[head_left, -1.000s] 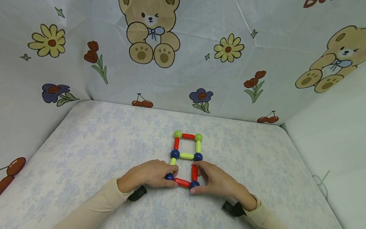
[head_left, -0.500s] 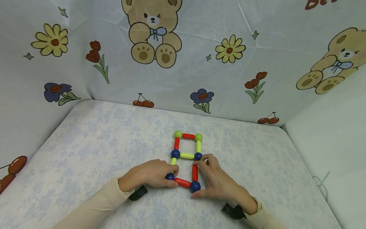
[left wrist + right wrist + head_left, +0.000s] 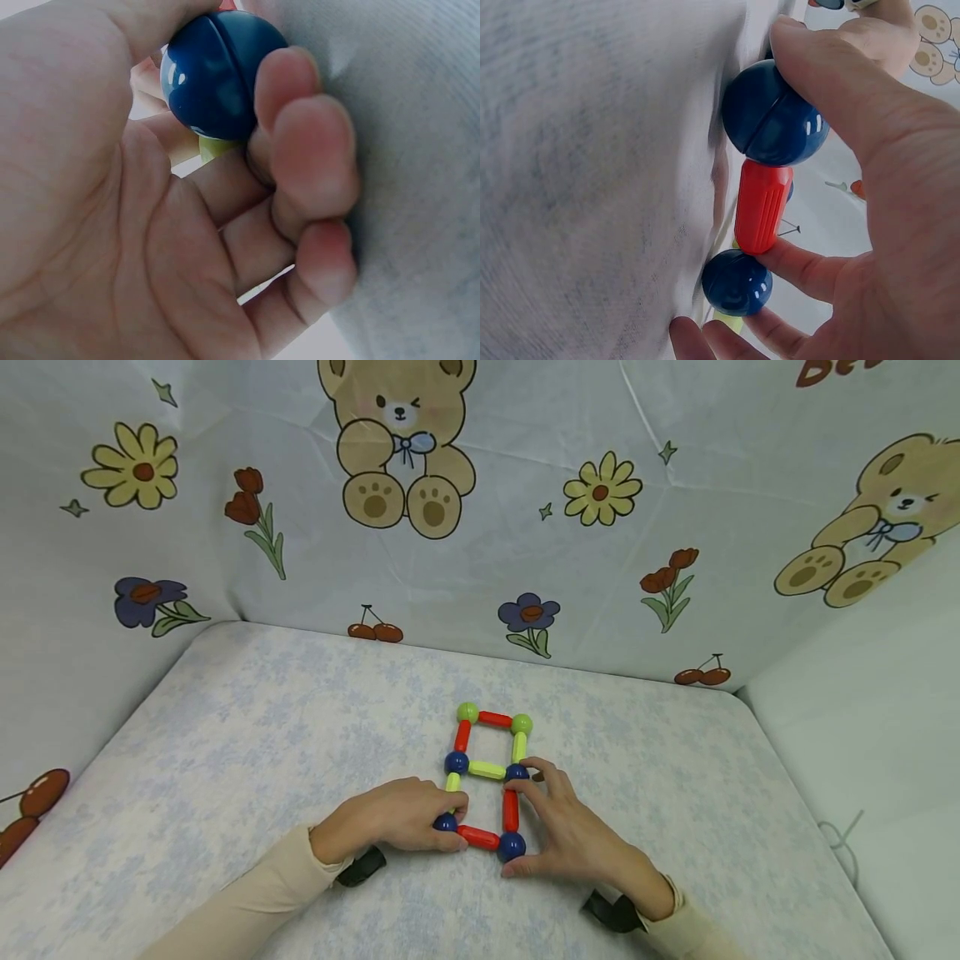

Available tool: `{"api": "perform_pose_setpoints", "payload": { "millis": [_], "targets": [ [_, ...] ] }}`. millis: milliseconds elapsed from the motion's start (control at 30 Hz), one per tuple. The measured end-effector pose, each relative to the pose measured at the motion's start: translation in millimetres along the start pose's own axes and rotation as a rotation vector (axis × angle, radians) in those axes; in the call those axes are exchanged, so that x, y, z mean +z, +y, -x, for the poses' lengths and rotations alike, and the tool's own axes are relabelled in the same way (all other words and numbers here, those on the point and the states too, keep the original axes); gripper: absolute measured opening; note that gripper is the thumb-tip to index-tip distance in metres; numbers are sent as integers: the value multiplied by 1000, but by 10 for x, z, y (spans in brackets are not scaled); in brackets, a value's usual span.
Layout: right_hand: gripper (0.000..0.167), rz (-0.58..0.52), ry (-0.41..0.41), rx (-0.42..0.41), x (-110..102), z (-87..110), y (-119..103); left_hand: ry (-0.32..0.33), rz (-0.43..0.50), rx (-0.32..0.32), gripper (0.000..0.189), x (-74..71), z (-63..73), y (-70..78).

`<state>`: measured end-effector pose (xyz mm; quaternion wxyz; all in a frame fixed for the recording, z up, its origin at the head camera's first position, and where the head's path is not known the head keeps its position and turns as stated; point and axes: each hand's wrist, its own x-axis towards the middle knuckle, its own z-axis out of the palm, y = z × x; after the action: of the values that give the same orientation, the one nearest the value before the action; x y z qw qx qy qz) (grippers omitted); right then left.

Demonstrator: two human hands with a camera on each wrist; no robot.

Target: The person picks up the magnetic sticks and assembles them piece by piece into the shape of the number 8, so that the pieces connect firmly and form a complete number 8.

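A ladder-shaped frame of magnetic balls and rods lies on the table, two squares joined end to end. My left hand (image 3: 408,814) grips the near-left blue ball (image 3: 214,75), its fingers curled around it and the yellow-green rod (image 3: 453,782) behind it. My right hand (image 3: 573,831) spans the frame's right side. Its thumb is at the near-right blue ball (image 3: 512,846), its index fingertip at the far end of the red rod (image 3: 761,206), and another finger at the middle-right blue ball (image 3: 737,283). A red rod (image 3: 478,837) joins the two near balls.
Two green balls (image 3: 468,713) with a red rod (image 3: 496,719) between them form the far end of the frame. The pale patterned tabletop (image 3: 300,718) meets a printed cloth backdrop (image 3: 480,568) behind. A thin cord (image 3: 843,839) hangs at the right.
My right hand has spread its fingers from the red rod to the middle-right blue ball. That ball shifts slightly left, and the near-right ball slightly away from me. My left hand stays put.
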<state>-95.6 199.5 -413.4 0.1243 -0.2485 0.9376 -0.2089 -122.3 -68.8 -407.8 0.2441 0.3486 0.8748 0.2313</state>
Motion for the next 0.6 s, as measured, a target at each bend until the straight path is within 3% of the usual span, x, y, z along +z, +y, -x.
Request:
{"api": "perform_pose_setpoints", "payload": {
  "millis": [600],
  "targets": [
    [93,-17,-15,-8,3,-10,26,10,-1,4,23,6,-2,-2]
  ]
}}
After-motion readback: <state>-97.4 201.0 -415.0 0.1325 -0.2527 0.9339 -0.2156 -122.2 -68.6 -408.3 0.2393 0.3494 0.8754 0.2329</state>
